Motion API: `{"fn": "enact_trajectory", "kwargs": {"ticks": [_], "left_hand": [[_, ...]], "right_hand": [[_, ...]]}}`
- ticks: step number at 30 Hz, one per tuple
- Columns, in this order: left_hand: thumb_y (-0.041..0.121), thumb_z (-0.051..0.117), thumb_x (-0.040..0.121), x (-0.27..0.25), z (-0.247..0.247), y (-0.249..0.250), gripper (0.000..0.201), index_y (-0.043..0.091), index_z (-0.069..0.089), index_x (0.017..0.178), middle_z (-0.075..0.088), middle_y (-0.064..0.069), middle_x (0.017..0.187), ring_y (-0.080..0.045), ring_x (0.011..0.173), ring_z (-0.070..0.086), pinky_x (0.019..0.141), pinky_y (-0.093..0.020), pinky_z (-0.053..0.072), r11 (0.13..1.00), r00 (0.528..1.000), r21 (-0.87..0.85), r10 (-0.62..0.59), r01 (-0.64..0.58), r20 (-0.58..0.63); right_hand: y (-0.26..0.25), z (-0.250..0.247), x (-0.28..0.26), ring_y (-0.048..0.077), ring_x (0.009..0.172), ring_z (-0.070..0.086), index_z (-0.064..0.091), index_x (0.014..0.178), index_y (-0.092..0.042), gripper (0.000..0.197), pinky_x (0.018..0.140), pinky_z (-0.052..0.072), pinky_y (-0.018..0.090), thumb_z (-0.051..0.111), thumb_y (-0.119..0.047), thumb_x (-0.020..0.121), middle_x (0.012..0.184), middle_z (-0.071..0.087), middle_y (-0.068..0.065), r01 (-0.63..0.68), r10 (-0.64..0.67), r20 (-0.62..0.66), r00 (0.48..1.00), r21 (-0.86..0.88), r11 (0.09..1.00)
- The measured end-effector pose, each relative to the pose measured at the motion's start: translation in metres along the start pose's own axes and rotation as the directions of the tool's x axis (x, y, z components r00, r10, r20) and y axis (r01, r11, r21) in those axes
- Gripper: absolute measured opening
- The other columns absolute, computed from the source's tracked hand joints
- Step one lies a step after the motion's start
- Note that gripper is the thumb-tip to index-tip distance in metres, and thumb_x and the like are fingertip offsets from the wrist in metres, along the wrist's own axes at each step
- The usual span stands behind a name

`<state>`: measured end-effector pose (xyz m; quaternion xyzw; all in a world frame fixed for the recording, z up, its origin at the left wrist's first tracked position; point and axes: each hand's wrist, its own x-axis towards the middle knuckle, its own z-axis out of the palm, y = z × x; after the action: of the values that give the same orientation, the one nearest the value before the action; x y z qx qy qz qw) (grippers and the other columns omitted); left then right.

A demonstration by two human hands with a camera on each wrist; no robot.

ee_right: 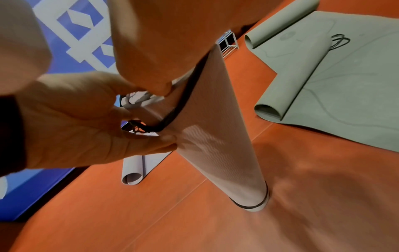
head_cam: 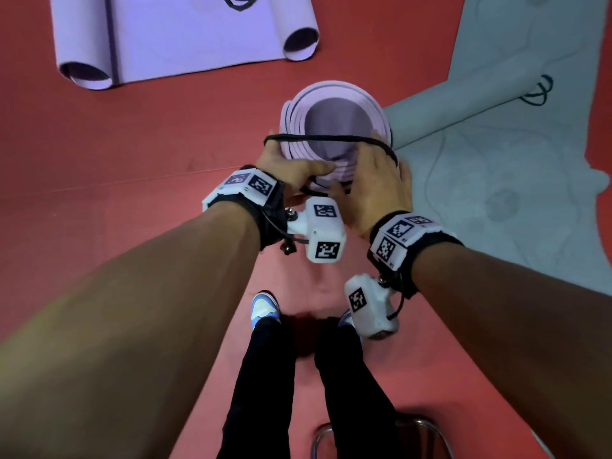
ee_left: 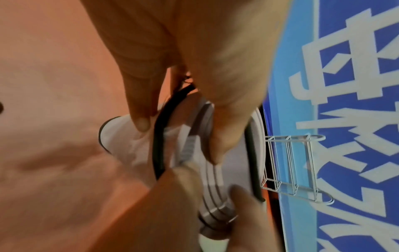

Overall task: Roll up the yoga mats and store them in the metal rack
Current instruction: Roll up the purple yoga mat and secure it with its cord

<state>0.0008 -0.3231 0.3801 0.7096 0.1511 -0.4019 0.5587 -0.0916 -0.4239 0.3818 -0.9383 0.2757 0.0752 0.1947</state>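
A rolled lilac yoga mat (head_cam: pixel 334 94) stands upright on the red floor (head_cam: pixel 132 160). A black elastic strap (head_cam: pixel 331 138) is stretched across its top end. My left hand (head_cam: pixel 298 167) pinches the strap's knotted end against the roll's near side, which the right wrist view shows at the strap (ee_right: pixel 179 105). My right hand (head_cam: pixel 374 167) is on the roll's right side with its fingers hooked under the strap. A second black band (ee_right: pixel 248 207) circles the roll's foot. The white wire rack (ee_left: pixel 291 163) stands beyond, by a blue banner.
A purple mat (head_cam: pixel 185 34) lies ahead to the left with both ends curled. A grey-green mat (head_cam: pixel 496 144) lies partly rolled on the right with a black strap (head_cam: pixel 536 91) on it. My feet and a metal tube frame (head_cam: pixel 318 438) are below me.
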Motion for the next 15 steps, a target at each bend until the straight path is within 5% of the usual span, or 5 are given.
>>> {"fn": "enact_trajectory", "kwargs": {"ticks": [3,6,11,13,15], "left_hand": [[0.020,0.083,0.063,-0.003,0.004,0.008,0.061,0.017,0.045,0.111,0.068,-0.012,0.087,-0.031,0.072,0.071,0.066,-0.052,0.060,1.000,0.998,-0.021,-0.009,0.008,-0.064],[0.036,0.091,0.049,-0.002,0.004,0.007,0.089,0.017,0.041,0.119,0.069,-0.010,0.099,-0.029,0.081,0.072,0.071,-0.050,0.061,0.997,0.996,0.074,0.004,0.003,-0.093],[0.070,0.083,0.026,0.011,-0.002,0.000,0.121,0.026,0.044,0.131,0.065,-0.001,0.114,-0.024,0.098,0.066,0.086,-0.040,0.057,0.958,0.978,0.286,0.059,0.001,-0.202],[0.070,0.081,0.016,0.018,-0.004,-0.003,0.121,0.030,0.053,0.126,0.066,-0.002,0.113,-0.025,0.096,0.066,0.083,-0.040,0.057,0.920,0.972,0.392,0.074,0.020,-0.221],[0.054,0.082,0.035,0.017,-0.006,0.001,0.095,0.024,0.056,0.121,0.068,-0.004,0.108,-0.023,0.085,0.066,0.076,-0.033,0.057,0.910,0.972,0.413,0.058,0.042,-0.226]], "right_hand": [[0.000,0.000,-0.001,0.037,0.145,0.022,0.046,0.142,-0.014,0.055,0.116,0.027,0.046,0.052,-0.035,0.092,0.154,0.026,0.023,0.076,-0.087,0.071,0.994,0.140,0.987],[0.001,-0.010,-0.003,0.033,0.138,0.030,0.046,0.138,-0.016,0.052,0.111,0.033,0.042,0.060,-0.026,0.089,0.149,0.027,0.016,0.039,-0.083,0.143,0.986,0.289,0.957],[-0.005,-0.013,0.002,0.030,0.131,0.027,0.052,0.125,-0.020,0.051,0.104,0.028,0.039,0.069,-0.043,0.083,0.143,0.030,0.007,0.173,-0.157,0.129,0.979,-0.117,0.978],[-0.009,-0.007,0.003,0.031,0.124,0.032,0.054,0.119,-0.015,0.041,0.100,0.030,0.040,0.065,-0.038,0.087,0.135,0.035,0.009,0.164,-0.152,0.106,0.983,-0.115,0.980],[-0.011,-0.004,0.004,0.029,0.117,0.037,0.053,0.120,-0.015,0.027,0.099,0.032,0.039,0.050,-0.025,0.095,0.133,0.041,0.009,0.082,-0.083,0.058,0.995,0.008,0.997]]}}
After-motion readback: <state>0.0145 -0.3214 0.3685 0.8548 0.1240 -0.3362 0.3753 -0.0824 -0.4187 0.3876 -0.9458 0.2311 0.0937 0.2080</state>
